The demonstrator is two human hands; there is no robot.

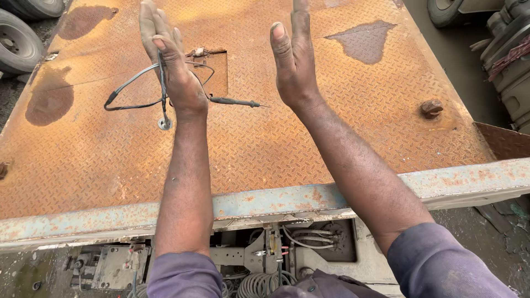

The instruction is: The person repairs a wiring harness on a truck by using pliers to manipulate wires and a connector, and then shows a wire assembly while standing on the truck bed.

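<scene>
Cable (132, 83) loops over our spread left hand (171, 66) above the rusty plate (331, 143); right hand (295, 60) open; the loose probe (234, 101) may snag.

The left hand (171, 66) and right hand (295, 60) stand side by side above the plate (331, 138), apart. A wire (130, 85) crosses the left palm, its probe (234, 102) lying between the hands. A bolt (431, 107) sits far right (tyres (19, 38) off left). Cables (259, 284) lie below the plate's edge.
</scene>
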